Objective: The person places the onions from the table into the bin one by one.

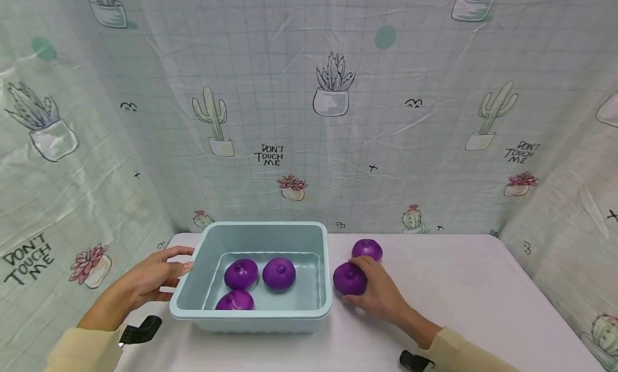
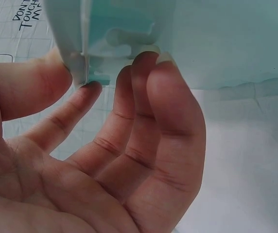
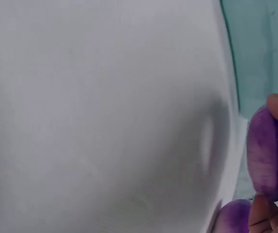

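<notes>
A pale blue-green plastic tub (image 1: 260, 321) stands on the table with three purple onions inside, among them one onion (image 1: 279, 274) on the right. My left hand (image 1: 153, 278) pinches the tub's left rim between thumb and fingers; in the left wrist view, the thumb (image 2: 37, 87) lies on one side of the rim. Just right of the tub, my right hand (image 1: 379, 292) grips a purple onion (image 1: 350, 279), its pale purple side showing in the right wrist view. Behind that hand another purple onion (image 1: 367, 248) sits on the table, partly covered by the fingers.
The white tabletop (image 1: 454, 286) has rounded far corners. A patterned curtain (image 1: 372, 146) with cactus drawings hangs behind it and along both sides. Black straps, one a dark band (image 1: 141, 330), show at both wrists beside the cream sleeves.
</notes>
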`<state>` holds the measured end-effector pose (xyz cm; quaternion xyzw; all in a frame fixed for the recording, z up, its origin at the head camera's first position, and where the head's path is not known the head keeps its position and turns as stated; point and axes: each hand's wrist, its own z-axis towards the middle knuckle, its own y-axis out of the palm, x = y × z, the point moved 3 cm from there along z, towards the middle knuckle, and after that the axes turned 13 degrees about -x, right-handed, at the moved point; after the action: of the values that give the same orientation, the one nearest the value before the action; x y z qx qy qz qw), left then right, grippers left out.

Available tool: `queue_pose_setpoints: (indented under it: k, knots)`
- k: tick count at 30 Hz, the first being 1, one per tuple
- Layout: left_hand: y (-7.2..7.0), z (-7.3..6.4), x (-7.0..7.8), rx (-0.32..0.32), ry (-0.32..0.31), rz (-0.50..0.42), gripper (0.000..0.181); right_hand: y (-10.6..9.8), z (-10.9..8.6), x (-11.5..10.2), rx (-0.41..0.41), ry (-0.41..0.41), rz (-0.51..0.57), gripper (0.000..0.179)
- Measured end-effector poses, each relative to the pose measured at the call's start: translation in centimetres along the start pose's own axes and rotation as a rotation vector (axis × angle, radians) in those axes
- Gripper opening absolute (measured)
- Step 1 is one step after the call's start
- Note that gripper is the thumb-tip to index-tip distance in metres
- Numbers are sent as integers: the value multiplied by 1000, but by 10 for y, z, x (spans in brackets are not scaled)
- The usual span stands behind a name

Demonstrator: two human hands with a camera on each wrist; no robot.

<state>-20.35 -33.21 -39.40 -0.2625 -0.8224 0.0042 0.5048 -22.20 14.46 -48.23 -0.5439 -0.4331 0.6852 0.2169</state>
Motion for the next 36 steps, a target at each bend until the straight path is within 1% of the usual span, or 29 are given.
queue_pose_setpoints:
  k: [7, 11, 14, 21, 24, 29, 32, 36]
  knots:
    - [0, 0, -1, 14, 3, 1, 69, -18, -21, -18, 58, -49, -16, 78]
    - [-1, -2, -3, 10, 9, 1, 68, -32, -31, -31, 83, -98, -28, 78]
    - [-1, -2, -3, 9, 12, 4, 68, -41, -38, -41, 89, -136, -45, 77]
    - [0, 1, -2, 24, 7, 20, 68, -60, -49, -65, 80, -175, -75, 79]
    - [0, 1, -2, 33, 4, 18, 68, -67, -50, -78, 92, -239, -94, 79]
    - [-1, 0, -2, 45, 0, 12, 68, -75, -45, -100, 120, -403, -125, 79]
    - [-1, 0, -2, 42, 3, 4, 67, -76, -39, -113, 84, -450, -103, 77]
    - [0, 0, -2, 30, 13, -15, 65, -73, -29, -127, 9, -469, -63, 73]
